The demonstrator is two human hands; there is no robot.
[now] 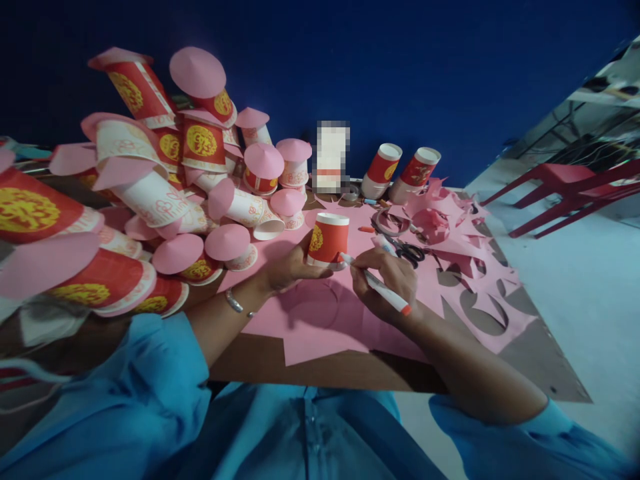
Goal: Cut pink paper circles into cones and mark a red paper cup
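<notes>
The left hand point(293, 267) wraps its fingers around the base of an upturned red paper cup point(328, 240), pressing it onto the pink paper sheet point(320, 320). The right hand point(387, 283) pinches a white marker point(377, 285), tip at the cup's rim. Just right lie black scissors point(407, 251) among pink offcuts point(450, 227). Two more red cups point(400, 173) stand far, bottoms up. At left, a heap of pink-capped cups point(190, 193), too many to count. The table's near edge point(320, 377) is bare.
</notes>
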